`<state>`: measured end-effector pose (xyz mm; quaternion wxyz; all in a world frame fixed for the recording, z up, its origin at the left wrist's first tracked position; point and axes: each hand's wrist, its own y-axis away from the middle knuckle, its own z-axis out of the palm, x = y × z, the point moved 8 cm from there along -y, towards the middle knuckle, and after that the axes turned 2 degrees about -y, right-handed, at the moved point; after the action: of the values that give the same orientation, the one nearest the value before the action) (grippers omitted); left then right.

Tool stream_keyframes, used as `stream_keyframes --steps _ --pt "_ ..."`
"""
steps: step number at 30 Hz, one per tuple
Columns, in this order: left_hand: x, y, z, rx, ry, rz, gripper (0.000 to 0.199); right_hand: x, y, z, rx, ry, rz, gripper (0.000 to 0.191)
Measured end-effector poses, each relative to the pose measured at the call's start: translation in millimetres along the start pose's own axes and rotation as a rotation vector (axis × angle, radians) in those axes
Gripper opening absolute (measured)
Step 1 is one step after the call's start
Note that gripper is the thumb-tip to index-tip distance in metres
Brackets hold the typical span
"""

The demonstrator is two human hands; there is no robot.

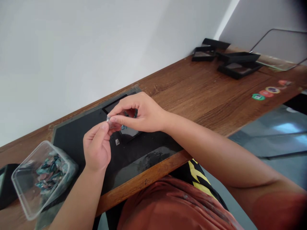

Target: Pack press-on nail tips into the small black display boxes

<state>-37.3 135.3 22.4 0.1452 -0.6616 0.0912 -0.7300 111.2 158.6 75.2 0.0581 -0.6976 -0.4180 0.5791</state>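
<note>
Over the black mat [72,127], my left hand [98,145] and my right hand [141,113] meet fingertip to fingertip. Pinched between them is a small clear, silvery piece [108,120]; its exact kind is too small to make out. A similar small shiny piece [117,141] lies on the mat just below the fingers. Partly hidden under my right hand is a flat black-edged frame [130,133] with a pale inside and some bluish bits. Left of my left hand stands a clear plastic tub [26,198] holding many teal, pinkish and grey flakes [49,175].
Several black box frames [240,68] sit at the far right of the wooden table [177,86]. Nearer are round coloured badges [265,93]. A black object [8,183] stands at the far left edge. The pale wall [83,54] rises behind the table.
</note>
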Motion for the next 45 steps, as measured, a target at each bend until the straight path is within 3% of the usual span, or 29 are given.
stream_keyframes --steps 7,12,22,37,41,45 --pt "-3 -1 -0.7 0.023 0.000 -0.019 0.018 -1 2 -4 0.068 0.104 -0.080 0.019" --pt "-5 -3 -4.3 0.088 -0.010 -0.040 0.018 -4 4 -1 0.011 0.282 -0.144 0.026" --pt "-8 -1 0.1 0.022 0.036 -0.100 0.018 -5 5 -3 0.072 0.313 -0.233 0.024" --pt "-17 -2 3.4 -0.055 -0.022 -0.215 0.019 -1 2 -3 -0.018 0.475 -0.166 0.023" --pt "-13 0 7.3 -0.160 0.014 -0.193 0.023 -2 2 -3 -0.018 0.465 -0.198 0.026" --pt "-5 3 16.5 -0.327 0.021 -0.104 0.032 -12 5 -7 0.076 0.438 -0.296 0.029"
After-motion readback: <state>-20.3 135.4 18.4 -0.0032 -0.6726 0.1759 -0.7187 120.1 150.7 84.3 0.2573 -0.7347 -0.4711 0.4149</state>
